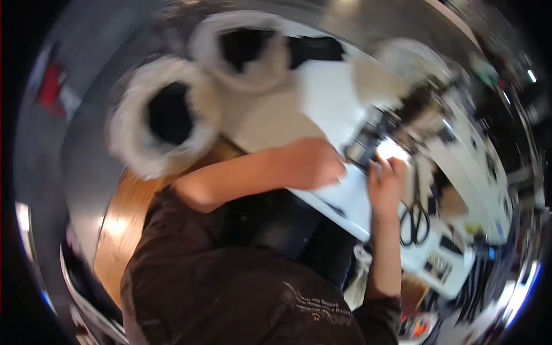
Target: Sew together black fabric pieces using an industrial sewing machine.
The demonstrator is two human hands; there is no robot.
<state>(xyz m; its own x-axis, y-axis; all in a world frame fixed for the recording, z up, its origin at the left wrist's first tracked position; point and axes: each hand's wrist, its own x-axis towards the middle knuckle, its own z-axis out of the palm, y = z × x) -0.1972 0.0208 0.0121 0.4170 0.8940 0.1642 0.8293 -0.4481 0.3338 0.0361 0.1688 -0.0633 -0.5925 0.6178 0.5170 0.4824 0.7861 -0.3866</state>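
Observation:
A sewing machine (471, 167) with a white body stands to the right, a bright light glowing at its needle area (393, 150). Just below that glow is my right hand (386, 183), fingertips up against the machine's working area; glare and blur hide whether anything is between them. My left hand (318, 164) reaches across from the left with fingers curled in, over the edge of the white table (329, 86). Whatever it may hold is hidden. Black-handled scissors (415, 224) lie beside my right wrist.
Two round containers with clear plastic liners, one at left (129, 123) and one farther back (207, 43), hold black pieces. Black cloth (316, 50) lies by the far one. A third lined container (414, 54) stands behind the machine. A wooden surface (123, 221) is at left.

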